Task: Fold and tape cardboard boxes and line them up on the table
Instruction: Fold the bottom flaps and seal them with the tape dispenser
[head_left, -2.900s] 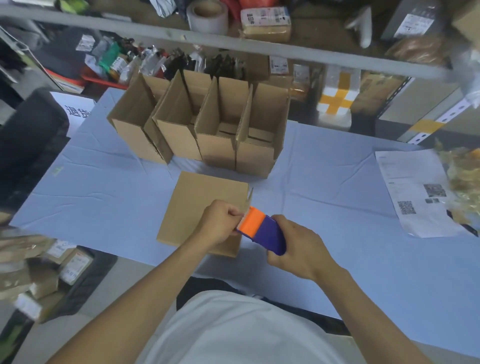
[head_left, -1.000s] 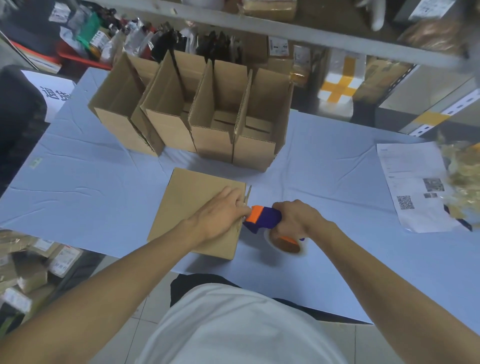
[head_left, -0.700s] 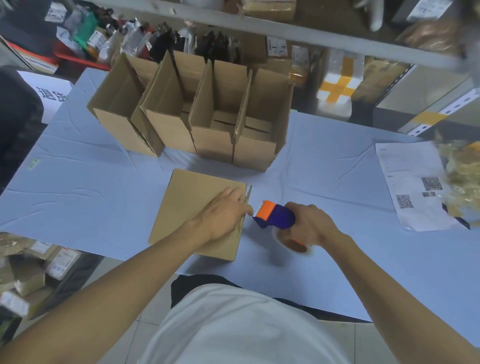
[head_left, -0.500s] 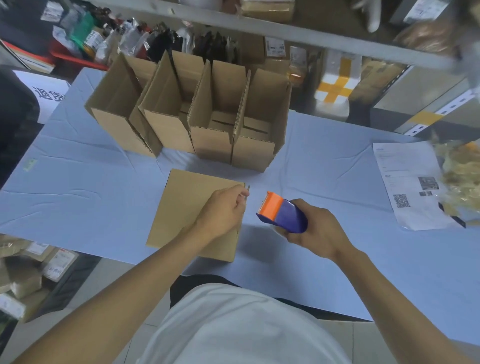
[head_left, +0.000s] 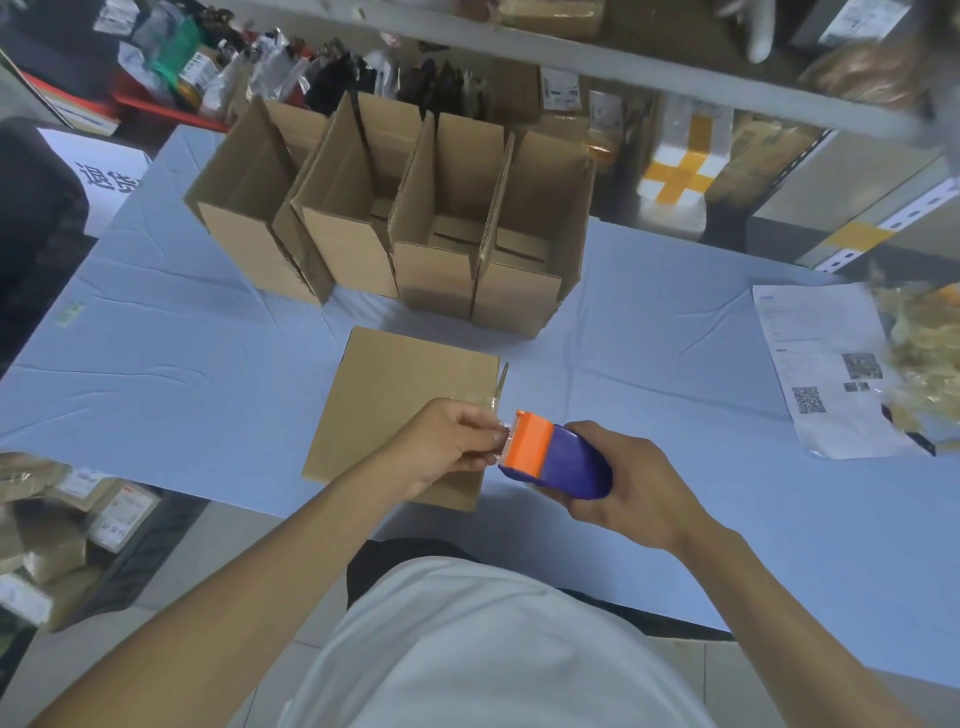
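The right hand is wrapped around a tape dispenser, a smooth purple plastic body with an orange head and a toothed cutter, lifted just above the table. The left hand pinches the clear tape end at that cutter, fingers curled, right over the near right corner of a closed cardboard box. This box sits bottom-up near the table's front edge, its near side just short of the drop; a shiny strip of tape crosses its flat matte top toward the right edge, and a thin tab of it sticks up at the far right corner.

Behind it, a little apart, a row of four open boxes stands side by side, walls touching, flaps upright, corrugated edges showing. The leftmost is angled away from the others.

The table wears a pale blue cloth, creased in long soft folds. To the left of the boxes the cloth runs bare to its edge; to the right there is a wide stretch before a printed sheet with a QR code lying near the far right side. A grey metal shelf rail crosses overhead behind the row.
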